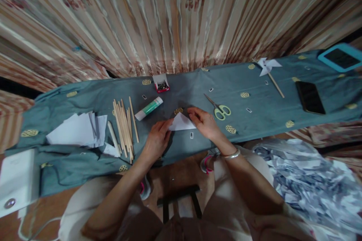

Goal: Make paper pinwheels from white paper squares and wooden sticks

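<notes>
The paper (181,123), folded to a white triangle, lies on the cloth (192,94) between the two hands, its peak pointing away from the person. The left hand (158,138) is at its left corner, the fingers close together and touching it; whether the thumb pinches from beneath cannot be told. The right hand (206,122), with a bangle (234,154) at the wrist, is at the right corner, fingers bent and narrowly spaced; whether they grip or only touch the paper cannot be told.

Just right of the right hand lie the scissors (222,112), green handles toward the person. Beyond the left hand, the glue (149,108) lies on its side, with an open box (162,86) of small dark pieces farther back. Left of the glue are the sticks (124,128), then a pile of white sheets (75,131). Well to the right, a pinwheel (266,67) on its stick lies near a phone (310,98), with a blue-framed tablet (342,58) by the far right end.
</notes>
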Tool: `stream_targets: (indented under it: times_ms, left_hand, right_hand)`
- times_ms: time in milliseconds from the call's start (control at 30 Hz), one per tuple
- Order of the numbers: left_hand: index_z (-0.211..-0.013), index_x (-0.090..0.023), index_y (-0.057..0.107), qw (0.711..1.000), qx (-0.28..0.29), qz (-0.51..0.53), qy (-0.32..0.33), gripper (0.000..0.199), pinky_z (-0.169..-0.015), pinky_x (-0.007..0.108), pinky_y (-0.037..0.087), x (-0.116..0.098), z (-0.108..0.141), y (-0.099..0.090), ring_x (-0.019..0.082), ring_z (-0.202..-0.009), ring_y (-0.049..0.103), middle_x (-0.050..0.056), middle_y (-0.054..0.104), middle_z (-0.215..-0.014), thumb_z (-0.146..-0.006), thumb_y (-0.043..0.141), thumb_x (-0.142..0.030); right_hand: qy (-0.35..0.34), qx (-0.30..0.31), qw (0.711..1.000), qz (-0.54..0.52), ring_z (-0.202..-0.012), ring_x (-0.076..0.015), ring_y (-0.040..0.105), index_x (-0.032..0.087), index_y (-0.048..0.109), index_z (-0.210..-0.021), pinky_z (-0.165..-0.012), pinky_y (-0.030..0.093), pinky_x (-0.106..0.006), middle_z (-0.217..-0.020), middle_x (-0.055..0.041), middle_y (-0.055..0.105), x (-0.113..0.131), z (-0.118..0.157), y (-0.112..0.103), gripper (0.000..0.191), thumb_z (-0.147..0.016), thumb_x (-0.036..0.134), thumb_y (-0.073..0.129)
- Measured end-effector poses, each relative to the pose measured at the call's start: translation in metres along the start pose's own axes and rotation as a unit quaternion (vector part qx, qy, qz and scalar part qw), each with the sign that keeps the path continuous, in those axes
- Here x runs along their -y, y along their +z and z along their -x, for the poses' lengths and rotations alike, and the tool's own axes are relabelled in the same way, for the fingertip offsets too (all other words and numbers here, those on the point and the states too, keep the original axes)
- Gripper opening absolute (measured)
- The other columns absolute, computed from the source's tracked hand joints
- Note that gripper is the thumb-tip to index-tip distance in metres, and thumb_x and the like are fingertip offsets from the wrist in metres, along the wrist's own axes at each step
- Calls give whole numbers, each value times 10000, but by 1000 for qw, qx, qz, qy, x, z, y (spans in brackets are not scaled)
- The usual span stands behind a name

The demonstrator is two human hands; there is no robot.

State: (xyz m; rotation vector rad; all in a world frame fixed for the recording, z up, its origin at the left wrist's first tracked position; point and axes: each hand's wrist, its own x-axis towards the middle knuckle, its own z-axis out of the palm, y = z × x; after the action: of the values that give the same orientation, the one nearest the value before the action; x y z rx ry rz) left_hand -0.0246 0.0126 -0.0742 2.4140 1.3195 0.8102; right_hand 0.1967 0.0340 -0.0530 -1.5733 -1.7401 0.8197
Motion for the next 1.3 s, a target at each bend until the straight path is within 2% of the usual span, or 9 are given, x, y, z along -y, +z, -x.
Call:
stream_targets:
  times_ms: [167,367,567,800,900,967,1033,1167,1300]
  left_hand:
    - [-1345,-173,515,1000,-13,4,-3,438,-989,466,507,-1,-5,0,262,-1168,569,130,624,-1280,-911,575,-168]
    - [-1343,-185,514,999,8,38,-39,456,-873,414,548,-4,-12,6,233,-1000,618,87,686,-1109,-892,551,-130]
    - [-1194,-180,649,1000,17,5,11,296,-814,379,512,-13,-13,-3,219,-894,603,67,699,-924,-935,511,-140]
    - [-979,-240,758,997,12,-42,63,249,-892,437,466,-14,-13,-14,251,-1035,579,73,714,-952,-929,531,-150]
    - [-994,-225,745,994,20,-72,85,242,-900,446,463,-17,-10,-15,255,-1049,587,74,724,-989,-927,531,-135]
    - [-1012,-221,735,990,25,-87,108,212,-898,441,464,-20,-7,-13,251,-1031,600,66,734,-1003,-937,545,-163]
    - [-1026,-219,728,987,28,-97,125,190,-898,433,465,-21,-3,-11,244,-1011,613,59,741,-1016,-945,558,-191]
    - [-1041,-202,717,983,27,-107,146,182,-895,423,465,-19,3,-11,233,-987,635,59,751,-1021,-948,563,-177]
    - [-1050,-184,707,984,31,-100,146,179,-887,417,470,-17,6,-13,226,-970,654,65,755,-1044,-954,558,-172]
  right_hand:
    - [-4,8,1000,-5,-962,-210,713,204,708,-1101,-902,539,-364,-1068,-62,760,-3,-2,-1,306,-909,204,470]
    - [-9,15,1000,-12,-973,-211,706,212,719,-1083,-903,533,-362,-1067,-54,759,-2,-2,-1,311,-906,197,463]
    - [33,48,997,-59,-889,-213,706,196,715,-1083,-794,530,-336,-1001,-66,764,3,-3,-5,280,-869,340,607]
    - [41,72,994,-71,-555,-123,527,193,594,-611,-521,382,-241,-579,26,581,-4,-2,-5,254,-817,335,642]
    - [61,50,992,-97,-527,-110,506,199,569,-617,-490,381,-224,-559,42,549,-14,2,0,191,-777,271,644]
    - [91,48,986,-130,-556,-130,578,203,650,-812,-495,450,-232,-633,32,627,-18,7,3,59,-763,228,628]
    - [104,43,985,-131,-586,-155,638,207,643,-1109,-529,529,-273,-762,5,702,-17,13,3,344,-766,204,612]
    - [-16,38,999,-2,-988,-232,705,214,533,-1366,-918,578,-422,-1333,-106,628,-7,29,-7,527,-840,170,539]
    - [-141,62,983,104,-1477,-260,331,281,546,-1371,-1176,364,-515,-1642,-29,243,0,46,-16,606,-834,34,409]
